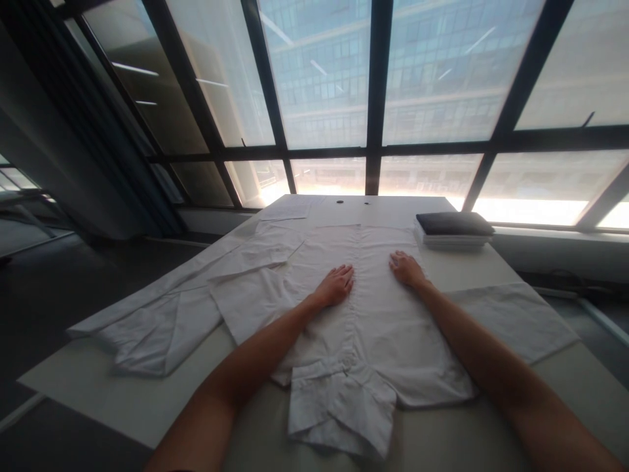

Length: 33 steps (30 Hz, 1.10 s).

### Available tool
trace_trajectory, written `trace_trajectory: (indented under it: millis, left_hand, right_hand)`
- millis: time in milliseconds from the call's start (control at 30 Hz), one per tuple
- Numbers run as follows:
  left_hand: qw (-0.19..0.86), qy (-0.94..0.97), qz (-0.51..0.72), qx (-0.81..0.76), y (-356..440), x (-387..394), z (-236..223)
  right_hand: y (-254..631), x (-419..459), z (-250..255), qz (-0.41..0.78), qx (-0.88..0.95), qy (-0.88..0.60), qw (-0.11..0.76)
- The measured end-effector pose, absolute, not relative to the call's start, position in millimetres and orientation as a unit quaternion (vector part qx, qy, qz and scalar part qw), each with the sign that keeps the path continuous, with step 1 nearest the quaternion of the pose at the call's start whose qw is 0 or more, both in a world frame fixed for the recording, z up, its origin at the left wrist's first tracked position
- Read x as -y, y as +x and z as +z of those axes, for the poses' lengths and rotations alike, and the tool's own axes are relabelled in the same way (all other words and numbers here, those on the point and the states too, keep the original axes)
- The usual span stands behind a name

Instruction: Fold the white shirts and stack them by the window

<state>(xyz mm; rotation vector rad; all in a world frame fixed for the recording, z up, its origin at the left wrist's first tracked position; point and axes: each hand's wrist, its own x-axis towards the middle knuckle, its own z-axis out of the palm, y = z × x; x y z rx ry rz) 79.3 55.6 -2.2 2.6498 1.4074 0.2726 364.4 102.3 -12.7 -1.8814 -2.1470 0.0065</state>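
Observation:
A white shirt (383, 328) lies spread on the table, its collar (344, 406) toward me and its button placket running up the middle. My left hand (335, 286) rests flat on the cloth just left of the placket, fingers stretched out. On the right half of the shirt lies my right hand (407, 267), fingers extended and slightly bent, pressing on the fabric. Neither hand holds anything. One sleeve (515, 318) reaches out to the right beyond my right forearm. More white cloth (162, 321) lies creased to the left; whether it all belongs to this shirt I cannot tell.
At the back right of the white table (98, 387) sits a stack of folded cloth (455, 229), dark on top and white below. A flat white sheet (285, 208) lies at the far left. Large windows (324, 72) stand behind, and a dark curtain (93, 131) hangs left.

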Motion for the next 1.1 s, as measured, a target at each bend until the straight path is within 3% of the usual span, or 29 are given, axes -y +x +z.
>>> trace_trajectory:
  millis: [1100]
  left_hand:
    - [0.071, 0.880, 0.092, -0.460, 76.6, -54.6, -1.4]
  right_hand:
    - [361.7, -99.7, -10.1, 0.007, 0.738, -0.660, 0.138]
